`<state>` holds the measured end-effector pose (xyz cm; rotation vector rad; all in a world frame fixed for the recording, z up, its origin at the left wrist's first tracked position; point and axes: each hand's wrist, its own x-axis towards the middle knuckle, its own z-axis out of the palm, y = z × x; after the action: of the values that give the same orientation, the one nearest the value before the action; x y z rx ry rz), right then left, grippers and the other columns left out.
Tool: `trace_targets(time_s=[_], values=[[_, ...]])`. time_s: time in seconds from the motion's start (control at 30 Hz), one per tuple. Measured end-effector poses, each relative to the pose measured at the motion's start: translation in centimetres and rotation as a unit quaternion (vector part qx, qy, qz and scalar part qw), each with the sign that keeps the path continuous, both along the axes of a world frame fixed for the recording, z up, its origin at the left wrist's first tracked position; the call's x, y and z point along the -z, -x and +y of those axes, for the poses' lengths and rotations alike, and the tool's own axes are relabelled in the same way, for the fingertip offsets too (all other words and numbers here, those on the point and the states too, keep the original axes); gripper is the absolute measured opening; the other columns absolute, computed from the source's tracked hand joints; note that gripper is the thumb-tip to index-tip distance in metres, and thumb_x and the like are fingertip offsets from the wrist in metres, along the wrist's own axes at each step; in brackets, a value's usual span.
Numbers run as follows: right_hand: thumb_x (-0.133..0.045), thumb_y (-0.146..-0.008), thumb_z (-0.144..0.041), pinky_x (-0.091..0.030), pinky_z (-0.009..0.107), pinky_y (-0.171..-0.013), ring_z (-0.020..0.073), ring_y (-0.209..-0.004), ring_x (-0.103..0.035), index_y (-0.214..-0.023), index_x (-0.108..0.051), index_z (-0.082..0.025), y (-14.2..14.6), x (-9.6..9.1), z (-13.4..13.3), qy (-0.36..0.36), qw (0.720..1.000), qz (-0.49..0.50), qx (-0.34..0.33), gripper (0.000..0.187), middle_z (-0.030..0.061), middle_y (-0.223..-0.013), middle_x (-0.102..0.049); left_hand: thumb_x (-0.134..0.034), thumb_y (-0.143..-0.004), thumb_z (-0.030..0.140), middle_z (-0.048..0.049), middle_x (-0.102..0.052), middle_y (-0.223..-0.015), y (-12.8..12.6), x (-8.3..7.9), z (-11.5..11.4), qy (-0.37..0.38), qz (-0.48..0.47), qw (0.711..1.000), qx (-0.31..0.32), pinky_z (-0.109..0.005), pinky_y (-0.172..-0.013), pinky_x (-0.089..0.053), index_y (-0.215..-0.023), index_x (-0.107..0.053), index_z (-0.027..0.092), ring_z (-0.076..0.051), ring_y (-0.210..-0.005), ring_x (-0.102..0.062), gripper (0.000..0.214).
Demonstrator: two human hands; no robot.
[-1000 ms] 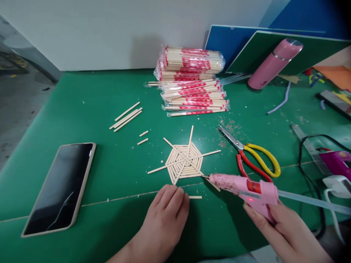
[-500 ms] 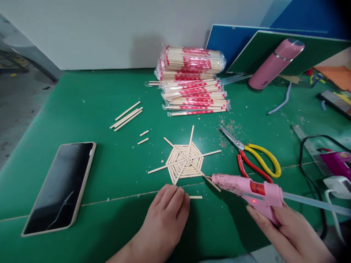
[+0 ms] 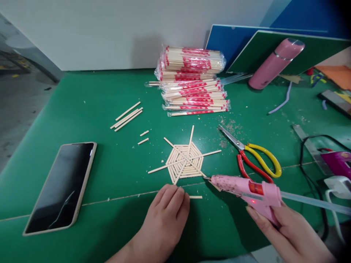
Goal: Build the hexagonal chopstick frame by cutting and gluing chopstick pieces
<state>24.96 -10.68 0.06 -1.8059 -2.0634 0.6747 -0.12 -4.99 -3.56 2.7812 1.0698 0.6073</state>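
Note:
A web-shaped piece made of thin wooden sticks [image 3: 185, 160] lies flat on the table, with crossed spokes and hexagon rings. My left hand [image 3: 167, 215] is closed over the end of its lower-left spoke; the fingertips are hidden. From under that hand a loose wooden stick [image 3: 195, 197] pokes out to the right, and I cannot tell whether it is held. My right hand [image 3: 290, 226] grips a pink hot glue gun [image 3: 246, 188] with a red light lit. The gun's nozzle is at the web's lower-right corner, by the lower-right spoke.
Cut sticks [image 3: 127, 118] and two short offcuts [image 3: 143, 141] lie left of the web. Red-and-yellow-handled pliers [image 3: 244, 149] are to the right. Wrapped chopsticks [image 3: 194, 84] are piled behind. A phone [image 3: 60, 186], a pink flask [image 3: 276, 64] and a black cable [image 3: 301, 160] are also around.
The glue gun has shifted very slightly left, its nozzle still at the web's lower-right corner. My left hand stays in the same place.

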Motion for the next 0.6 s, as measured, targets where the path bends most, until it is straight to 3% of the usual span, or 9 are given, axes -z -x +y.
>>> trace_targets(time_s=[0.17, 0.23, 0.37, 0.5, 0.6], values=[[-0.048, -0.079, -0.027, -0.041, 0.020, -0.037, 0.0102, -0.040, -0.045, -0.065, -0.047, -0.024, -0.6, 0.3, -0.6, -0.011, 1.000, 0.008, 0.021, 0.014, -0.0038, -0.050, -0.049, -0.038, -0.084, 0.012, -0.0068, -0.055, -0.084, 0.1, 0.3, -0.2, 0.025, -0.002, 1.000, -0.001, -0.037, -0.082, -0.041, -0.088, -0.057, 0.010, -0.018, -0.082, -0.048, 0.019], [-0.049, -0.079, -0.029, -0.044, 0.020, -0.040, 0.0112, -0.045, -0.049, -0.075, -0.051, -0.024, -0.9, 0.3, -0.8, -0.003, 0.999, 0.016, 0.047, 0.007, -0.0026, -0.056, -0.054, -0.040, -0.083, 0.012, -0.0068, -0.056, -0.084, 0.2, 0.5, -0.3, 0.022, -0.010, 1.000, -0.003, -0.038, -0.084, -0.038, -0.089, -0.058, 0.010, -0.019, -0.083, -0.048, 0.019], [-0.050, -0.077, -0.036, -0.049, 0.022, -0.050, 0.0152, -0.061, -0.057, -0.097, -0.054, -0.024, -1.6, 1.0, -0.8, 0.029, 0.987, 0.056, 0.149, 0.023, 0.0003, -0.070, -0.059, -0.039, -0.084, 0.014, -0.0060, -0.059, -0.087, 0.3, 0.7, -0.7, 0.030, -0.032, 0.998, -0.034, -0.043, -0.090, -0.029, -0.092, -0.059, 0.013, -0.020, -0.088, -0.048, 0.021], [-0.061, -0.068, -0.038, -0.047, 0.024, -0.044, 0.0155, -0.053, -0.056, -0.076, -0.058, -0.022, -2.6, 2.1, 0.0, -0.002, 0.945, 0.157, 0.288, 0.018, -0.0001, -0.059, -0.058, -0.036, -0.085, 0.013, -0.0068, -0.060, -0.085, 0.3, 0.4, -0.8, 0.038, -0.028, 0.999, -0.025, -0.044, -0.091, -0.025, -0.094, -0.059, 0.012, -0.020, -0.088, -0.048, 0.025], [-0.067, -0.064, -0.032, -0.046, 0.026, -0.049, 0.0158, -0.055, -0.058, -0.081, -0.060, -0.023, -3.7, 2.4, 1.9, -0.046, 0.887, 0.230, 0.398, 0.020, 0.0011, -0.064, -0.062, -0.033, -0.085, 0.012, -0.0070, -0.060, -0.083, 0.2, 0.2, -0.6, 0.030, -0.014, 0.999, -0.013, -0.044, -0.091, -0.025, -0.093, -0.059, 0.011, -0.020, -0.087, -0.048, 0.027]])
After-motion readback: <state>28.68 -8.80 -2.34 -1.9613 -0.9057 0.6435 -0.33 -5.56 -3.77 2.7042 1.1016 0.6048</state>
